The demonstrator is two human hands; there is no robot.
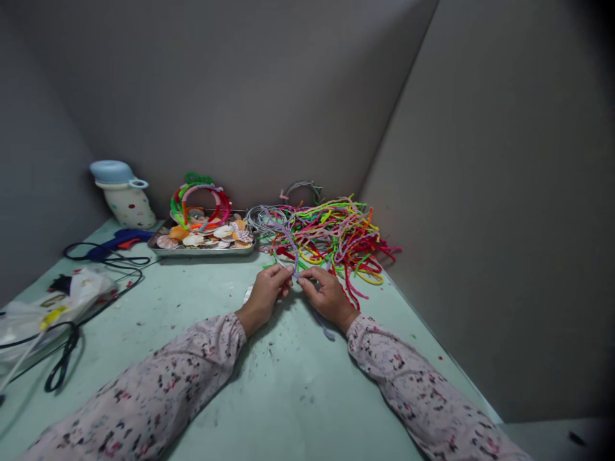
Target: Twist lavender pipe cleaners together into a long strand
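Note:
A lilac pipe cleaner (295,246) is pinched between the fingertips of both hands, above the middle of the table. My left hand (265,294) is closed on it, thumb against forefinger. Close beside it, my right hand (329,296) pinches the same fuzzy strand. The strand curves up and away beyond the fingertips, and a loose lilac end hangs below my right hand. A pale, thin curve runs beside it near my left fingers; whether it is wire I cannot tell. Just behind the hands lies a tangled heap of coloured pipe cleaners (336,230).
Shells fill a metal tray (206,253), with colourful wrapped rings (225,206) standing on them. Coiled silvery wire (264,221) lies beside it. Leftward are a blue-lidded bottle (129,202), a blue glue gun (113,243), a black cable (139,276) and a plastic bag (93,285). Grey partitions enclose the table.

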